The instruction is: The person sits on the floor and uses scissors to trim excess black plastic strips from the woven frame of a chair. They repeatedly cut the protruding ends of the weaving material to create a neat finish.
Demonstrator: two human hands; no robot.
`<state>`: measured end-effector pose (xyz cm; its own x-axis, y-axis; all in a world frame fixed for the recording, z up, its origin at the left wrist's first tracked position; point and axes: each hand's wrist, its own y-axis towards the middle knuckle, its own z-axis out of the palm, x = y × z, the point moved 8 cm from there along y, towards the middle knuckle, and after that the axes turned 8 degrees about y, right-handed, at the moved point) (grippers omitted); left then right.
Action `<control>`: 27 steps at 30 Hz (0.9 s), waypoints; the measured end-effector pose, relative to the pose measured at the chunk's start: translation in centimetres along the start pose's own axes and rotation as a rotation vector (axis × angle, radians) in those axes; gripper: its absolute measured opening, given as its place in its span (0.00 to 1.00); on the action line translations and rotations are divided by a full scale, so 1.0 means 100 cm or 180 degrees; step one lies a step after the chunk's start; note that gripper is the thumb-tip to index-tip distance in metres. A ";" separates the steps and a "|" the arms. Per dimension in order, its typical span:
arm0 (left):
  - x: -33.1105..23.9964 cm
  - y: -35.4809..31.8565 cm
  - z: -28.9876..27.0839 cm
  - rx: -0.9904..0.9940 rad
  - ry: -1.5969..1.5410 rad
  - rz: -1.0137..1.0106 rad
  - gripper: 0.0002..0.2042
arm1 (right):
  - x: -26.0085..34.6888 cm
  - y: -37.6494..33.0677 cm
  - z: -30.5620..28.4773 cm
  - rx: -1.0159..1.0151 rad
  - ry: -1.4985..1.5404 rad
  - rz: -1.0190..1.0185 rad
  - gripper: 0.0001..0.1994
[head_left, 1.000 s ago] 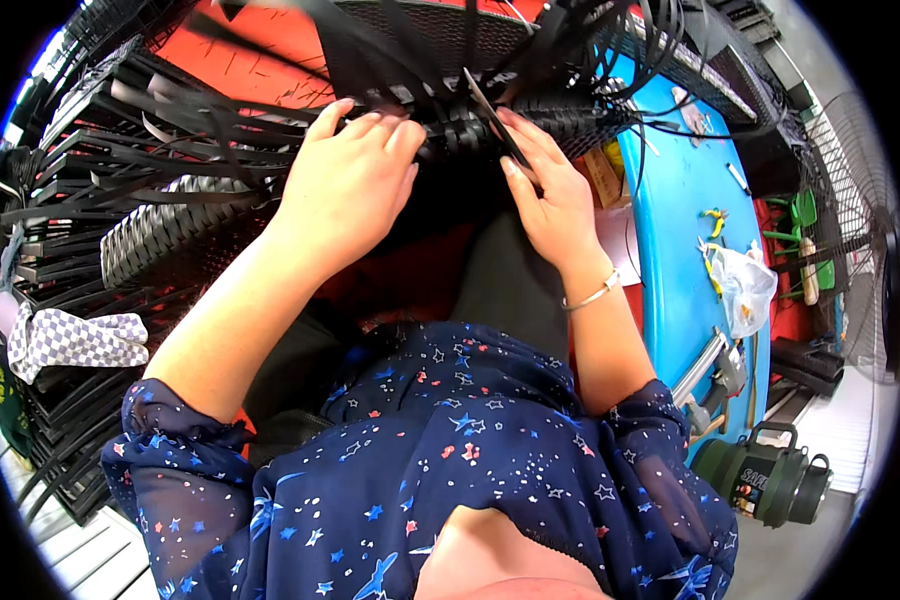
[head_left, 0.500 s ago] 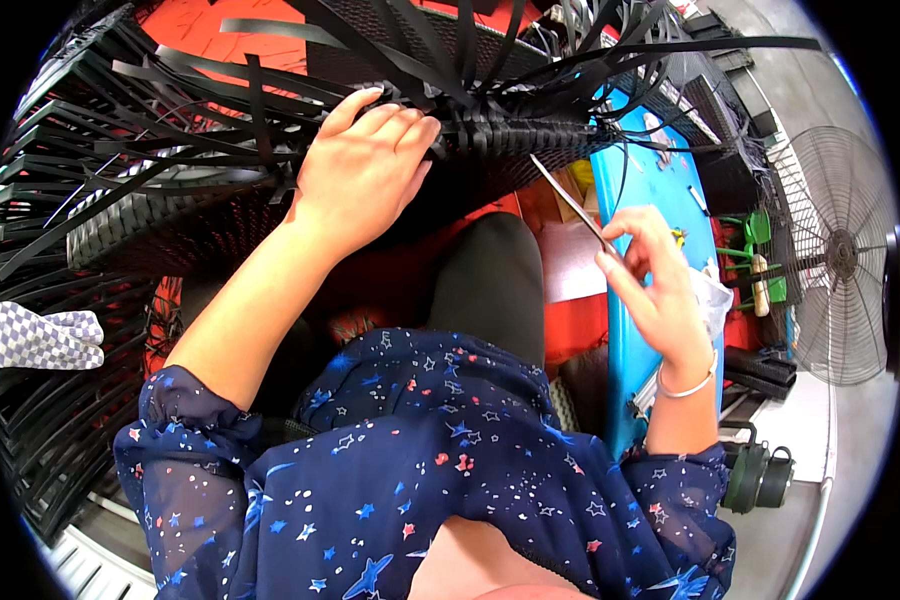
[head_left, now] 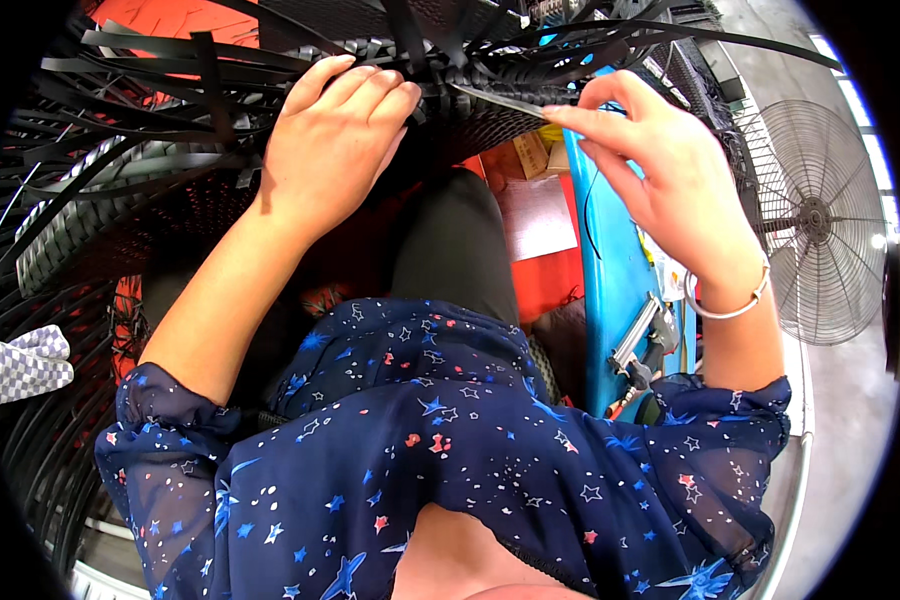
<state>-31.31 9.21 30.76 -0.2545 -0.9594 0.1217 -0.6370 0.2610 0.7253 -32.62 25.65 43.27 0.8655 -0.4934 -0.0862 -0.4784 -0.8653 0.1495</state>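
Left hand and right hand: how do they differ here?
The left hand curls against the black weave, whereas the right hand pinches a thin pointed tool. The right hand has a pale bracelet behind it; the left hand has none. Both hands are bare.

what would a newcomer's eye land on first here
Probably the tangle of black strips fanning across the top and left, with the left hand among them. Next, the right hand, upper right of centre, pinching a thin, pointed tool that points left. The big round fan also stands out at far right.
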 end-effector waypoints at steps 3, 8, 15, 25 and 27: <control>-0.006 0.000 -0.004 -0.0144 -0.0063 0.0001 0.19 | 0.003 0.000 -0.004 0.0110 -0.0354 -0.0083 0.15; -0.012 0.002 -0.008 -0.0222 -0.0085 -0.0012 0.19 | 0.009 0.005 -0.008 0.0134 -0.0537 -0.0348 0.13; -0.015 0.005 -0.005 -0.0173 -0.0008 -0.0027 0.21 | 0.013 0.008 -0.009 0.0306 -0.0828 -0.0135 0.11; -0.013 0.006 0.000 -0.0119 0.0015 0.0054 0.21 | 0.009 0.015 -0.006 0.0427 -0.0690 -0.0120 0.11; -0.014 0.008 -0.006 -0.0353 -0.0023 0.0031 0.15 | 0.009 0.017 -0.006 0.0522 -0.0683 -0.0105 0.12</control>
<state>-30.99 10.74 31.58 -0.2657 -0.9560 0.1244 -0.5502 0.2563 0.7947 -32.58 23.74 43.99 0.8382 -0.4569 -0.2977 -0.4832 -0.8753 -0.0170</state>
